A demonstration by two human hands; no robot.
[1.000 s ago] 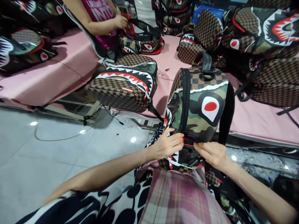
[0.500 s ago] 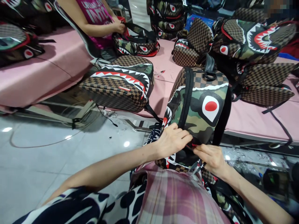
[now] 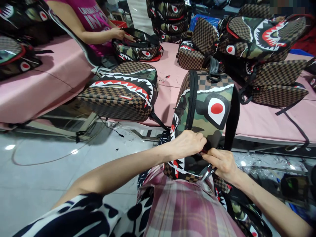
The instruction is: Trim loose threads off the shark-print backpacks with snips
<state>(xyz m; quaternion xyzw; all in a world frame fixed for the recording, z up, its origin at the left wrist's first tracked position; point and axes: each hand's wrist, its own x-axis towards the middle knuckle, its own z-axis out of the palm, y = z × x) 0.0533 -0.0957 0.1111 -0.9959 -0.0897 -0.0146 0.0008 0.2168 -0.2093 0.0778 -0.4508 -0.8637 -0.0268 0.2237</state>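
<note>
A camouflage and brown-checked backpack (image 3: 201, 105) with a printed shark eye and teeth stands tilted against my lap at the table edge. My left hand (image 3: 189, 143) is closed, its fingertips gripping the bag's side low down, where a sliver of red shows. My right hand (image 3: 221, 164) is closed too, thumb and fingers pinching the same spot close to my left fingertips. Below the right fingers a slim silvery tool (image 3: 207, 172) sticks out, apparently tucked in that hand; its kind is unclear. What lies between the fingertips is mostly hidden.
Another shark-print backpack (image 3: 123, 90) lies left on the pink-covered table (image 3: 168, 54). Several more bags (image 3: 261, 39) are piled at right. Across the table, a person in a magenta shirt (image 3: 86, 19) handles a bag (image 3: 138, 47). Loose straps (image 3: 295, 126) hang over the edge.
My view has shifted slightly, so the table things sit a little further left. My left hand has turned a bit and its fingers have moved closer to my right fingertips.
</note>
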